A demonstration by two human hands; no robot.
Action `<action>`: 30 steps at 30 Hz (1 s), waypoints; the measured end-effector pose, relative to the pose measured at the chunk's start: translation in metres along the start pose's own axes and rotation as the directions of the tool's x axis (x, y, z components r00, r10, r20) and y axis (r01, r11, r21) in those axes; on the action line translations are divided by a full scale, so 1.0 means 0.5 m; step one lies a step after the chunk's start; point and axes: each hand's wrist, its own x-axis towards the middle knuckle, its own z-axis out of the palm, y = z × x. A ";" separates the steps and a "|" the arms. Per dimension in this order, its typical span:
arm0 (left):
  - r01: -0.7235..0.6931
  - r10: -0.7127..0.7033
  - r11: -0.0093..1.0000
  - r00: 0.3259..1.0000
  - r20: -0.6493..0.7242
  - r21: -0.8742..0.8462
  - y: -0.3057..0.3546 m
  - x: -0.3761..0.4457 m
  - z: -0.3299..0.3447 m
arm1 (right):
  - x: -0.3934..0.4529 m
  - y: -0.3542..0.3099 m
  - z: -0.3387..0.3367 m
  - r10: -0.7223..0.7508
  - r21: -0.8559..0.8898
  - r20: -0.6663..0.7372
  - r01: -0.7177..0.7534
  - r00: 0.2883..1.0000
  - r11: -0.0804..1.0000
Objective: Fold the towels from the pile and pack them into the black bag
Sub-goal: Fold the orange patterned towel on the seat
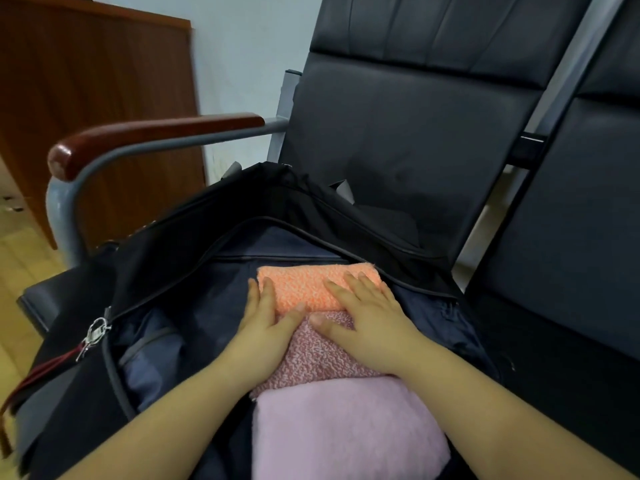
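Three folded towels already packed in the black bag [166, 258]: orange towel [311, 284] under the fingertips of both hands, speckled pink towel [311, 355] between the wrists, pale pink towel [346, 431] nearest the forearms. Left hand [265, 327] and right hand [367, 323] flat, fingers straight, pressing down, gripping nothing. Probably well along; no pile in view, so remainder impossible to judge. Bag unzipped on a black seat [398, 126], zipper pull [95, 332] left of the left hand. No readable brand or writing.
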 end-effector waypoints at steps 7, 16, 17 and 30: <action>-0.260 0.310 0.796 0.951 0.001 0.546 -0.020 0.023 0.023 | -0.011 0.037 -0.005 0.004 -0.015 -0.006 -0.004 1.000 1.000; -0.123 0.036 0.768 0.988 0.149 0.628 -0.011 0.028 0.019 | -0.007 0.033 0.014 0.025 -0.073 -0.017 -0.026 1.000 0.997; -0.121 0.023 0.750 0.987 0.157 0.650 -0.006 0.029 0.018 | -0.011 0.028 0.014 0.040 -0.085 -0.010 -0.041 0.999 0.996; -0.430 0.356 0.467 0.891 0.281 0.773 0.208 -0.140 0.111 | -0.445 0.111 -0.100 0.175 -0.054 -0.208 -0.190 0.962 0.980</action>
